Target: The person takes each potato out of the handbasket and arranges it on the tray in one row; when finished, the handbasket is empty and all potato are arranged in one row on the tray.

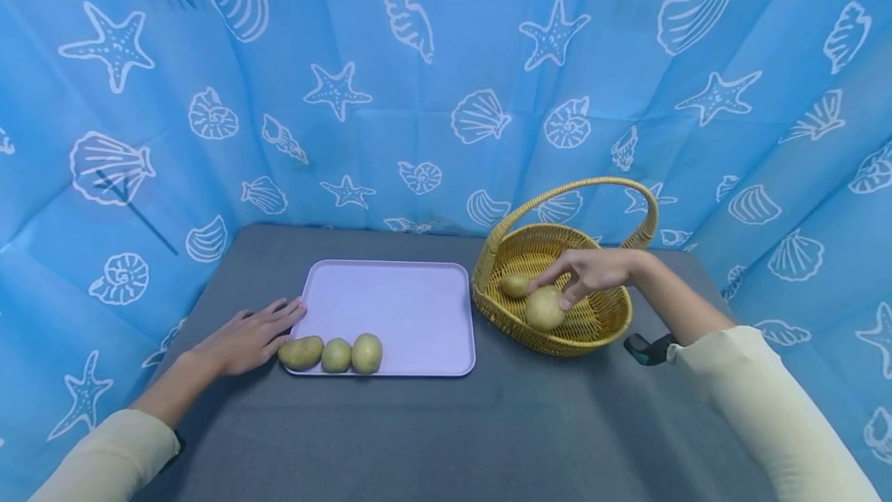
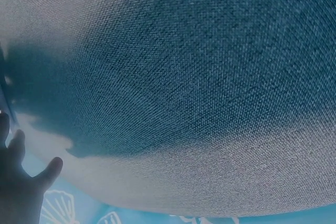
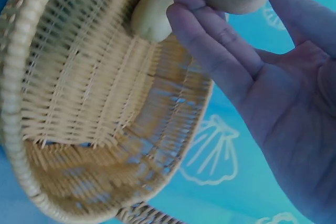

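I pinch a roundish potato (image 1: pixel 543 310), long axis unclear, beneath my right hand (image 1: pixel 591 269). My left hand (image 1: pixel 247 338), outstretched, overlaps the tray (image 1: pixel 414 308).

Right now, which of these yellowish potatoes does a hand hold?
It is the pale-yellow rounded potato in the right hand; another potato lies in the golden woven basket, three potatoes rest on the lilac rectangular tray.

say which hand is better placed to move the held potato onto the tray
Probably the right hand: it pinches the potato at the basket, while the left hand rests at the left edge of the tray.
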`<state>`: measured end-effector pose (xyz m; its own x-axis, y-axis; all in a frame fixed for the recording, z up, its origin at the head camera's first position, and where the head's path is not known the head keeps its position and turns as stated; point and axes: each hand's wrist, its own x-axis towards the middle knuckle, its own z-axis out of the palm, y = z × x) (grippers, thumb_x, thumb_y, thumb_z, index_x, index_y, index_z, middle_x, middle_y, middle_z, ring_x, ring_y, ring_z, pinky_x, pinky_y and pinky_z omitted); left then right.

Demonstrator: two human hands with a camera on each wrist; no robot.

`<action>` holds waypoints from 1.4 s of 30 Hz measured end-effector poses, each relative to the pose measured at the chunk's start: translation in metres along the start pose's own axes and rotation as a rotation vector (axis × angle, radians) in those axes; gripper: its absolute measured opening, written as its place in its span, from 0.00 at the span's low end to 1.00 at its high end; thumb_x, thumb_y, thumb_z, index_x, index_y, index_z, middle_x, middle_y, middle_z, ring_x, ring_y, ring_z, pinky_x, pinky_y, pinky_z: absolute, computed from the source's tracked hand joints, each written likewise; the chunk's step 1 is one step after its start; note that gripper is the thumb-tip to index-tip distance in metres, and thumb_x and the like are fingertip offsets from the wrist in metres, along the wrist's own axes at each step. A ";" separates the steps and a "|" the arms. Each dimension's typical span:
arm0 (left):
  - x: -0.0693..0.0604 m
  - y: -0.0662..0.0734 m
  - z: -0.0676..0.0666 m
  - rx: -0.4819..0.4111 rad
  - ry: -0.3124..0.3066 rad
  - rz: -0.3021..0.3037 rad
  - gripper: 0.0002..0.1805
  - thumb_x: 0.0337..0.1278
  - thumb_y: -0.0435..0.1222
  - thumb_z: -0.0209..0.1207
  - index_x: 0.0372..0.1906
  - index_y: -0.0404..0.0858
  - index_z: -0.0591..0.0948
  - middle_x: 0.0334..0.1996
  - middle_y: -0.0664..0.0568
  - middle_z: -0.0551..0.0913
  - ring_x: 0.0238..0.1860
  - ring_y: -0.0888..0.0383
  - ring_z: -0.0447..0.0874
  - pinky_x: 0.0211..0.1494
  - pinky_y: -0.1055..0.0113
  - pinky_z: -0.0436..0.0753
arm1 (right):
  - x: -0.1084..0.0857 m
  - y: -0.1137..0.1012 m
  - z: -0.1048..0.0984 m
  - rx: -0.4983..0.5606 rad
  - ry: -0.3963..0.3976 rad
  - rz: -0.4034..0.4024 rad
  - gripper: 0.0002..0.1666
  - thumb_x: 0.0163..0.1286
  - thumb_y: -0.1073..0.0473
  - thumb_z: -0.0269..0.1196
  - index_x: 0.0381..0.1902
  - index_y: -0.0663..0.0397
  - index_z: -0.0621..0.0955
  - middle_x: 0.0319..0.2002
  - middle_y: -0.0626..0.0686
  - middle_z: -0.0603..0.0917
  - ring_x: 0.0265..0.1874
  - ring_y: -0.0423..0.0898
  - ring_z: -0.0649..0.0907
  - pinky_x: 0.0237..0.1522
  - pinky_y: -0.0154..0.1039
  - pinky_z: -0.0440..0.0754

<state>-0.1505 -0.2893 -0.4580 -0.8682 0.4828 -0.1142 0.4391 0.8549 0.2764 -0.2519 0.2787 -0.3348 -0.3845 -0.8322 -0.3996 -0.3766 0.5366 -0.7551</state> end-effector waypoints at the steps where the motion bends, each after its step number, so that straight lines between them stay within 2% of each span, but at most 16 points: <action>1: 0.000 0.000 0.000 0.002 -0.001 -0.001 0.30 0.76 0.46 0.48 0.76 0.39 0.63 0.75 0.41 0.61 0.74 0.34 0.55 0.65 0.25 0.56 | 0.000 -0.003 0.001 0.016 -0.005 -0.013 0.33 0.66 0.62 0.66 0.67 0.66 0.73 0.68 0.63 0.73 0.63 0.57 0.75 0.61 0.50 0.77; 5: 0.000 0.001 -0.001 0.006 -0.003 0.001 0.30 0.76 0.47 0.48 0.76 0.39 0.63 0.75 0.41 0.62 0.74 0.35 0.56 0.65 0.26 0.57 | 0.005 -0.015 0.008 0.079 -0.046 -0.061 0.32 0.67 0.65 0.65 0.68 0.66 0.72 0.66 0.62 0.74 0.63 0.57 0.75 0.60 0.47 0.78; 12: -0.001 0.000 -0.001 0.003 -0.003 0.006 0.30 0.77 0.46 0.48 0.76 0.39 0.63 0.75 0.40 0.61 0.74 0.35 0.56 0.65 0.26 0.57 | 0.029 -0.038 0.023 0.008 -0.109 -0.160 0.32 0.69 0.62 0.65 0.68 0.64 0.72 0.67 0.61 0.73 0.64 0.51 0.74 0.59 0.47 0.79; 15: 0.000 0.000 0.000 0.008 0.001 0.008 0.30 0.77 0.46 0.48 0.76 0.38 0.63 0.75 0.40 0.61 0.74 0.35 0.56 0.65 0.26 0.57 | 0.043 -0.046 0.030 0.005 -0.114 -0.196 0.32 0.68 0.63 0.65 0.68 0.63 0.73 0.66 0.59 0.75 0.58 0.48 0.78 0.55 0.46 0.82; 19: -0.001 0.000 -0.001 0.012 0.004 0.007 0.30 0.76 0.46 0.48 0.76 0.38 0.63 0.75 0.40 0.62 0.74 0.34 0.56 0.65 0.26 0.57 | 0.065 -0.050 0.040 0.005 -0.095 -0.228 0.31 0.67 0.65 0.66 0.67 0.63 0.74 0.63 0.55 0.79 0.56 0.45 0.80 0.56 0.45 0.81; 21: -0.001 0.001 -0.001 0.010 0.005 0.005 0.30 0.76 0.46 0.48 0.76 0.38 0.63 0.75 0.40 0.62 0.74 0.35 0.56 0.65 0.26 0.57 | 0.075 -0.051 0.045 -0.014 -0.074 -0.229 0.30 0.67 0.65 0.66 0.67 0.62 0.75 0.62 0.52 0.80 0.59 0.42 0.78 0.58 0.43 0.80; 22: -0.002 0.001 -0.001 0.007 0.005 0.004 0.30 0.77 0.46 0.48 0.76 0.38 0.63 0.75 0.40 0.61 0.74 0.35 0.56 0.65 0.26 0.57 | 0.081 -0.051 0.048 -0.030 -0.061 -0.224 0.30 0.67 0.65 0.66 0.67 0.61 0.75 0.61 0.51 0.80 0.56 0.41 0.79 0.56 0.42 0.81; 25: -0.001 0.001 -0.001 -0.004 0.001 0.002 0.30 0.77 0.46 0.48 0.76 0.39 0.63 0.75 0.41 0.61 0.74 0.35 0.56 0.66 0.26 0.57 | 0.097 -0.051 0.055 -0.042 -0.031 -0.207 0.31 0.66 0.66 0.67 0.67 0.61 0.75 0.64 0.52 0.79 0.56 0.40 0.79 0.54 0.41 0.81; 32: -0.002 -0.002 0.002 0.000 0.017 0.003 0.30 0.76 0.46 0.49 0.76 0.39 0.63 0.74 0.40 0.62 0.73 0.34 0.57 0.65 0.25 0.57 | 0.139 -0.050 0.070 0.043 -0.028 -0.213 0.32 0.63 0.74 0.65 0.66 0.68 0.74 0.67 0.60 0.75 0.68 0.49 0.72 0.63 0.42 0.76; 37: -0.002 -0.002 0.003 -0.004 0.024 0.014 0.30 0.76 0.45 0.49 0.76 0.39 0.63 0.75 0.40 0.62 0.73 0.34 0.57 0.64 0.25 0.57 | 0.165 -0.046 0.082 0.027 -0.040 -0.233 0.31 0.62 0.75 0.65 0.65 0.70 0.74 0.65 0.62 0.76 0.67 0.51 0.73 0.63 0.42 0.75; 42: -0.001 0.000 0.001 -0.002 0.005 0.004 0.30 0.77 0.46 0.48 0.76 0.39 0.62 0.75 0.41 0.61 0.74 0.35 0.56 0.65 0.26 0.57 | 0.184 -0.045 0.097 -0.002 0.041 -0.235 0.29 0.62 0.73 0.66 0.62 0.69 0.77 0.61 0.61 0.80 0.62 0.49 0.78 0.65 0.45 0.74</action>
<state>-0.1496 -0.2897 -0.4593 -0.8677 0.4852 -0.1081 0.4419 0.8525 0.2791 -0.2243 0.0880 -0.4246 -0.3194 -0.9281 -0.1915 -0.4613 0.3288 -0.8241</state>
